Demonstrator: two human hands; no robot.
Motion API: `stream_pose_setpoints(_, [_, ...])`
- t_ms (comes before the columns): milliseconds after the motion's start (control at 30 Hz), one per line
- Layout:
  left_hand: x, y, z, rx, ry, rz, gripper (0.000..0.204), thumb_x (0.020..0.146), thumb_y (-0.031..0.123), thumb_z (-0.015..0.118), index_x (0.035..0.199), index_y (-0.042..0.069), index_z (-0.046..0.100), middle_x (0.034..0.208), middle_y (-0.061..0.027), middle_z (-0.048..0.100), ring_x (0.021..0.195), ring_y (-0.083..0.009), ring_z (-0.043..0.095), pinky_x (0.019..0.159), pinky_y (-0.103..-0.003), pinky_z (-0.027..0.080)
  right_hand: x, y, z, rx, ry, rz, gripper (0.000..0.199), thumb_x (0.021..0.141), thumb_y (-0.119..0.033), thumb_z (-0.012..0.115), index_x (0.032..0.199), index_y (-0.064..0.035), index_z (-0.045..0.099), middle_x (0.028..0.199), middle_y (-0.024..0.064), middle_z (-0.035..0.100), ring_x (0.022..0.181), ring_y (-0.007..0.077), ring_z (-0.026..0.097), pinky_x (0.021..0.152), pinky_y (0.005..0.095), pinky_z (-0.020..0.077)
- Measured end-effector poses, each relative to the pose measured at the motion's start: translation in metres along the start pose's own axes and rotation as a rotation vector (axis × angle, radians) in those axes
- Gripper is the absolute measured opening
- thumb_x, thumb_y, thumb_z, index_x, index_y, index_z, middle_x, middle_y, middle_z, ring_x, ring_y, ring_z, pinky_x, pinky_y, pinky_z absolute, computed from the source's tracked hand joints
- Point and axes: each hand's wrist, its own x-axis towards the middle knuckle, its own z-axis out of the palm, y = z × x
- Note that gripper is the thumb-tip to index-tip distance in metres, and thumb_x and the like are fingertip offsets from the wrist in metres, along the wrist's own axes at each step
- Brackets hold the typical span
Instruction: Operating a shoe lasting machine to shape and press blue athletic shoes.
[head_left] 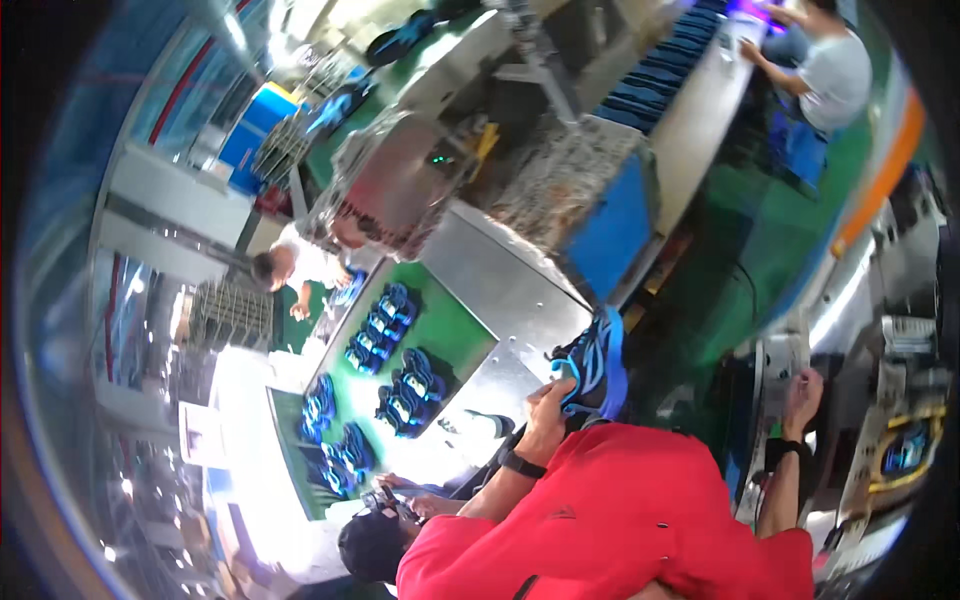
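My left hand (547, 408) is closed on a dark shoe with bright blue trim (594, 368), and its fingers grip one end of the shoe. The shoe is tilted on its side, beside the corner of a metal table (520, 365). Out to the right, my right hand (802, 400) is raised beside a grey machine (855, 400). Nothing shows in that hand, but its fingers are too small and blurred to read. Another dark and blue shoe (906, 447) sits inside a yellow-edged opening of the machine.
Several blue-black shoes (405, 395) stand in rows on a green table top (450, 350). A co-worker in a black cap (370, 545) is close at the lower left. Others are at the far left (300, 265) and far right (835, 75). A blue-sided machine (610, 235) stands ahead.
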Motion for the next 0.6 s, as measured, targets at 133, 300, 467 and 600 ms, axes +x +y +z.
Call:
stream_pose_setpoints(133, [0.066, 0.011, -0.08, -0.04, 0.306, 0.043, 0.025, 0.079, 0.008, 0.078, 0.098, -0.005, 0.069, 0.094, -0.0122, 0.069, 0.081, -0.0236, 0.07, 0.063, -0.038, 0.06, 0.129, -0.122, -0.015, 0.222, -0.017, -0.115, 0.021, 0.099, -0.013, 0.061, 0.115, -0.0006, 0.064, 0.104, 0.0128, 0.067, 0.092, 0.0253, 0.064, 0.084, 0.0362, 0.0495])
stream_pose_setpoints(300, [0.179, 0.034, -0.191, -0.196, 0.539, 0.136, 0.043, 0.072, 0.004, 0.08, 0.105, -0.009, 0.058, 0.101, -0.019, 0.066, 0.082, -0.0314, 0.071, 0.063, -0.043, 0.063, 0.267, -0.387, -0.041, 0.347, 0.073, -0.717, 0.018, 0.094, -0.003, 0.065, 0.112, -0.0039, 0.065, 0.096, 0.0093, 0.067, 0.079, 0.0208, 0.06, 0.073, 0.0318, 0.0493])
stream_pose_setpoints(467, [0.266, 0.06, -0.294, 0.153, 0.9, 0.371, 0.028, 0.064, 0.014, 0.082, 0.078, -0.007, 0.072, 0.076, -0.011, 0.072, 0.065, -0.0181, 0.06, 0.065, -0.035, 0.048, 0.335, -0.665, -0.02, 0.371, -0.001, -1.18, 0.031, 0.085, 0.0, 0.07, 0.115, -0.0028, 0.065, 0.104, 0.0109, 0.07, 0.091, 0.0244, 0.067, 0.082, 0.0342, 0.0515])
stream_pose_setpoints(600, [0.313, 0.066, -0.358, 0.218, 1.009, 0.487, 0.03, 0.066, 0.021, 0.074, 0.072, -0.006, 0.063, 0.068, -0.0154, 0.065, 0.063, -0.0242, 0.06, 0.066, -0.039, 0.05, 0.347, -0.851, 0.036, 0.233, -0.101, -1.446, 0.033, 0.087, -0.006, 0.068, 0.12, -0.0014, 0.062, 0.114, 0.0117, 0.07, 0.108, 0.026, 0.067, 0.097, 0.037, 0.0509])
